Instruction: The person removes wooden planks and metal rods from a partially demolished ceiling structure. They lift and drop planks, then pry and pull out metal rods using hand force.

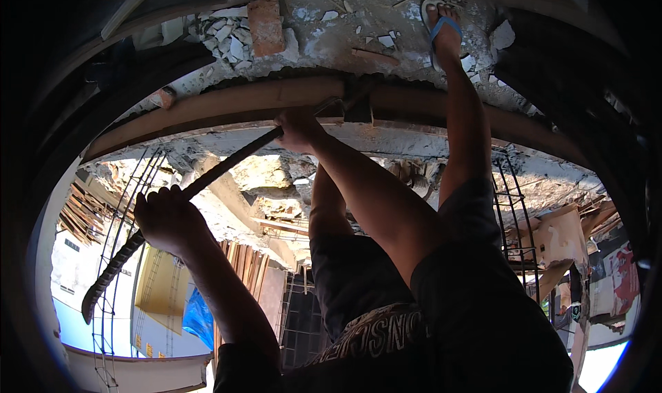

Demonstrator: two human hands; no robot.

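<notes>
My left hand (169,217) is wrapped round a long dark ribbed crowbar (234,158), partway up its lower-left half. Farther along the bar, my right hand (298,129) grips it near the upper end. The bar slants across the view, and its flattened, curved end points down at the far left. Its thin hooked tip reaches a gap in a long brown wooden beam (227,107), just beyond my right hand. Whether the tip touches the wood, I cannot tell.
My foot in a blue-strapped sandal (445,31) stands on the rough concrete beyond the beam. Broken rubble (231,38) and a brick (266,26) lie there. Rebar cages (514,214) rise on both sides. Stacked planks (89,210) and a blue tarp (198,317) are at the left.
</notes>
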